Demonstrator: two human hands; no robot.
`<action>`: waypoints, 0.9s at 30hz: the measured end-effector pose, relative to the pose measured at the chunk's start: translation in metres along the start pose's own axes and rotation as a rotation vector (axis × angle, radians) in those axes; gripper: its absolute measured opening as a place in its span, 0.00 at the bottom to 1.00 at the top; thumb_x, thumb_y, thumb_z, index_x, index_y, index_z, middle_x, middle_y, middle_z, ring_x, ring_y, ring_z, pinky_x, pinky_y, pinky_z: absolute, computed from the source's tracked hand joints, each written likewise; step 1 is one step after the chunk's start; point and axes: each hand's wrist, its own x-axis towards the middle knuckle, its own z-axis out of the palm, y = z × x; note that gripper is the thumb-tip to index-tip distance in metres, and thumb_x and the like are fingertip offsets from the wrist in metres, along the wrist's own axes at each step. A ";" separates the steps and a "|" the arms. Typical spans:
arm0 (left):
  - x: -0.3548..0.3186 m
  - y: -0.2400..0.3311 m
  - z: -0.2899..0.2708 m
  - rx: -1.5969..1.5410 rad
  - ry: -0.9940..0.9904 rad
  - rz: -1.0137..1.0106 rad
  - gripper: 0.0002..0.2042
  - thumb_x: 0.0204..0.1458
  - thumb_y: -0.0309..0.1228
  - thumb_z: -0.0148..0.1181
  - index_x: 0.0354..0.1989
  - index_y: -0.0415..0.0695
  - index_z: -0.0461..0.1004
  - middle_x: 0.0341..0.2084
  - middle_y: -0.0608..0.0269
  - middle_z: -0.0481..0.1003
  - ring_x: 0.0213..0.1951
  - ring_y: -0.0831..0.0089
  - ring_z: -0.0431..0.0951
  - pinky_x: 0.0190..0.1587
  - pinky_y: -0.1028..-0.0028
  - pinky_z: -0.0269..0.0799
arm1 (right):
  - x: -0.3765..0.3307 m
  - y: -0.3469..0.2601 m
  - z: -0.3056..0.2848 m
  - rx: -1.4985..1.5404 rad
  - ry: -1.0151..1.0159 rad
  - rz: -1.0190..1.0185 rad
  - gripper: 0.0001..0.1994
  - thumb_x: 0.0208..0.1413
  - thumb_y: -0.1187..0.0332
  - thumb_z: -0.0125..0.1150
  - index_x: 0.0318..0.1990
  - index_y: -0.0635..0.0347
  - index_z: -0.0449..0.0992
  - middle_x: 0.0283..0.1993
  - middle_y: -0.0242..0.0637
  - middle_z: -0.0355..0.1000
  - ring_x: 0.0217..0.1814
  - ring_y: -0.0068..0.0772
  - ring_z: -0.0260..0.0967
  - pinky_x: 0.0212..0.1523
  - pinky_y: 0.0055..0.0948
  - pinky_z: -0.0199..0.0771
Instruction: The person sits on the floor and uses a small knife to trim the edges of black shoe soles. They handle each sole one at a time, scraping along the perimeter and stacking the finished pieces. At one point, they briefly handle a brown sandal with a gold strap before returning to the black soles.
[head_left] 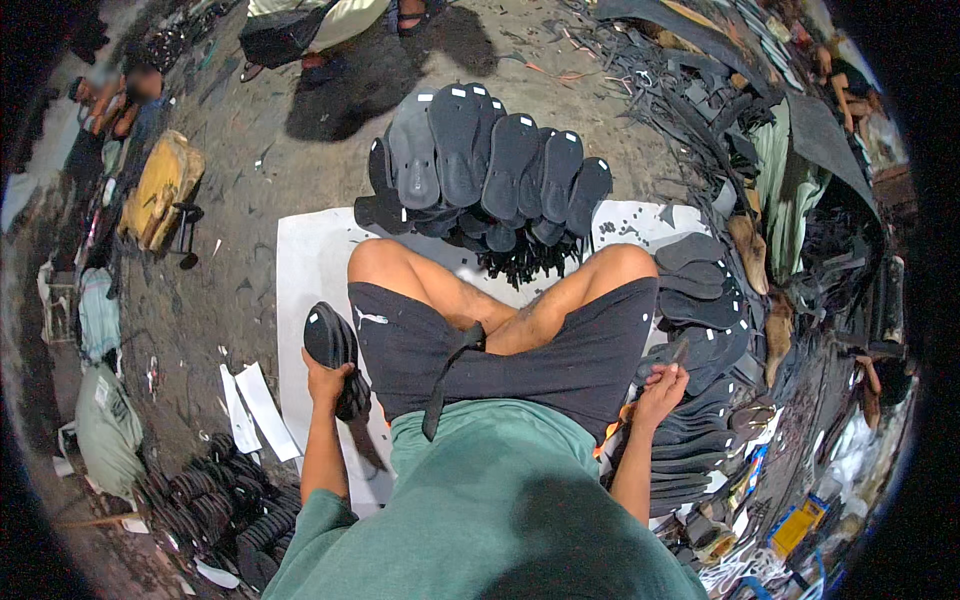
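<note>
My left hand (328, 381) is closed around a stack of black sandal soles (330, 335), held upright beside my left knee. A small white label shows on the top sole. My right hand (662, 392) is near my right thigh, its fingers pinched on a short blade-like tool (681, 353) whose exact kind I cannot make out. Just beyond and beside it lie rows of flat black soles (695, 308). In front of my crossed legs stands a fanned pile of black sandal soles (515, 165), with white labels at their far ends and plug holes in some.
A white sheet (300, 260) lies under me. Black rubber scraps (690, 110) heap up at the far right, and stacked dark soles (215, 500) lie at the near left. A yellow container (165, 185) stands left. Other people (145, 95) are at the far left.
</note>
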 end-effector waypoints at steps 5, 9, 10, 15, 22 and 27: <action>-0.023 0.043 -0.045 -0.825 -0.097 0.067 0.51 0.45 0.28 0.77 0.75 0.38 0.47 0.57 0.50 0.73 0.53 0.60 0.78 0.57 0.64 0.74 | 0.010 -0.071 0.005 0.075 -0.095 -0.048 0.16 0.75 0.63 0.49 0.63 0.60 0.68 0.29 0.26 0.64 0.27 0.17 0.58 0.29 0.19 0.62; -0.057 0.113 -0.086 -1.321 -0.270 0.224 0.31 0.53 0.33 0.71 0.63 0.32 0.69 0.52 0.50 0.77 0.50 0.61 0.80 0.59 0.61 0.76 | -0.021 -0.200 0.041 -0.067 -0.496 -0.083 0.20 0.73 0.67 0.52 0.69 0.53 0.69 0.29 0.28 0.69 0.25 0.19 0.63 0.27 0.22 0.65; -0.062 0.135 -0.092 -1.395 -0.416 0.300 0.33 0.54 0.37 0.68 0.66 0.34 0.67 0.54 0.49 0.77 0.53 0.62 0.79 0.59 0.62 0.75 | -0.030 -0.219 0.053 -0.123 -0.604 -0.133 0.19 0.72 0.68 0.52 0.68 0.52 0.72 0.31 0.33 0.74 0.25 0.22 0.67 0.27 0.25 0.69; -0.113 0.255 -0.093 -1.569 -0.675 0.582 0.44 0.45 0.46 0.67 0.70 0.35 0.61 0.61 0.51 0.72 0.59 0.63 0.75 0.63 0.63 0.72 | -0.085 -0.288 0.109 -0.199 -1.072 -0.518 0.19 0.66 0.75 0.56 0.64 0.57 0.74 0.52 0.48 0.80 0.46 0.44 0.82 0.47 0.33 0.81; -0.154 0.302 -0.089 -1.543 -0.801 0.749 0.46 0.45 0.39 0.66 0.73 0.35 0.55 0.68 0.48 0.65 0.65 0.56 0.72 0.68 0.56 0.69 | -0.093 -0.293 0.121 -0.140 -1.006 -0.679 0.22 0.64 0.69 0.60 0.66 0.47 0.72 0.36 0.52 0.80 0.31 0.55 0.79 0.30 0.51 0.78; -0.161 0.299 -0.083 -1.471 -0.761 0.758 0.49 0.39 0.39 0.72 0.73 0.36 0.56 0.68 0.46 0.65 0.65 0.55 0.72 0.68 0.56 0.67 | -0.088 -0.299 0.117 -0.179 -0.982 -0.727 0.22 0.65 0.68 0.59 0.66 0.48 0.72 0.35 0.52 0.80 0.29 0.55 0.79 0.29 0.51 0.78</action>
